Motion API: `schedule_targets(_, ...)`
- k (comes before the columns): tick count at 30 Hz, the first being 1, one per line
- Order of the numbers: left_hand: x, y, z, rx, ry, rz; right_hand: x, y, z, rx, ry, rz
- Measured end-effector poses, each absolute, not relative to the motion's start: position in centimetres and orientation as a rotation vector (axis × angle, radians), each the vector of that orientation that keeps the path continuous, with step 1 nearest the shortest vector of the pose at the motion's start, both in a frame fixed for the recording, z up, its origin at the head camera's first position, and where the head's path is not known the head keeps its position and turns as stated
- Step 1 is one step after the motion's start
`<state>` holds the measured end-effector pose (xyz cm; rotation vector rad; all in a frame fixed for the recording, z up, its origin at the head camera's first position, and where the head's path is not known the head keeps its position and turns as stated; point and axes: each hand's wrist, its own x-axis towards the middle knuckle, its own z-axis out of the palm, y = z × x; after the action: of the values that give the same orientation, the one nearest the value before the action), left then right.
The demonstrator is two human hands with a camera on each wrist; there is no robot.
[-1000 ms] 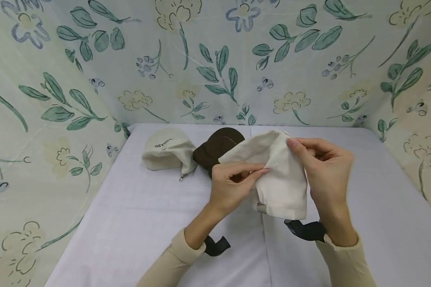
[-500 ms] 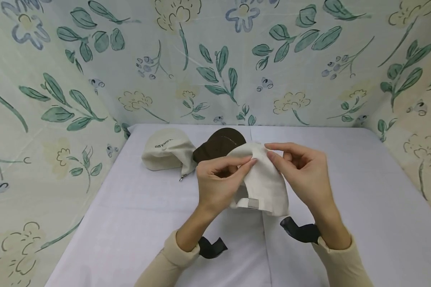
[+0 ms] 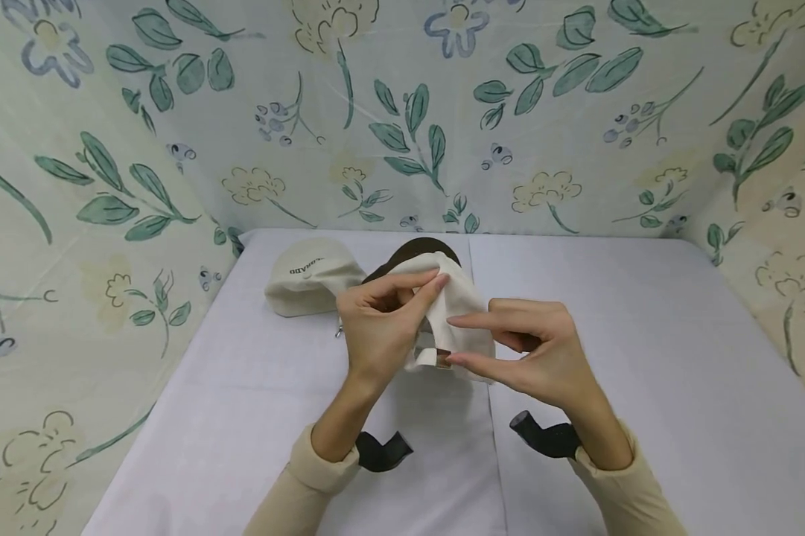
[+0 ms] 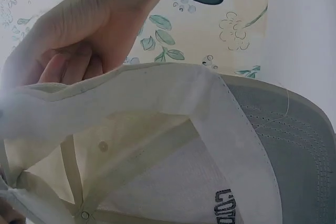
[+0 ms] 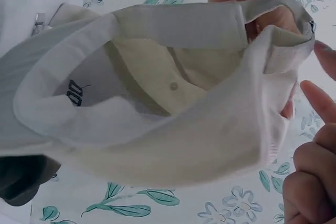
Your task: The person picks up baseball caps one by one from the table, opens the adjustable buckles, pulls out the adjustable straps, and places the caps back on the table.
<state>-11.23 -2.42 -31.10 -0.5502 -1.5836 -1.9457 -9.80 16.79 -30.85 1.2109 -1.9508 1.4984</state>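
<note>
A white baseball cap point(image 3: 467, 298) hangs above the table, its back opening towards me. My left hand point(image 3: 382, 327) pinches its fabric between thumb and fingertips. My right hand point(image 3: 532, 346) has thumb and index finger spread apart at the back strap. Its thumb tip reaches the small buckle point(image 3: 444, 358); contact is hard to tell. In the right wrist view, the right hand's fingertips point(image 5: 310, 90) are beside the strap end. The left wrist view looks into the cap point(image 4: 142, 98), where dark lettering and the brim underside show.
A cream cap point(image 3: 301, 298) with dark lettering lies at the back left of the white table point(image 3: 241, 417). Beside it lies a dark brown cap point(image 3: 421, 248), partly hidden behind the white cap. Floral cloth point(image 3: 348, 164) hangs behind and on both sides.
Both hands and the white cap have moved left. The right hand has let go of the cap's upper fabric and come down to the strap buckle. The left hand keeps its pinch.
</note>
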Motion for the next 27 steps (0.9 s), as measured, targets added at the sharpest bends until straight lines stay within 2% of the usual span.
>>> schedule_targets(6, -11.45, -2.34, -31.18, -0.52, -1.585, -1.946, -9.84, 16.03, -31.47, 1.237, -1.946, 1.48)
schedule_targets(27, -11.82, -2.83, -31.2, -0.531, -1.667, -1.885, -9.77, 16.77, -30.87, 1.024, -2.296, 1.542)
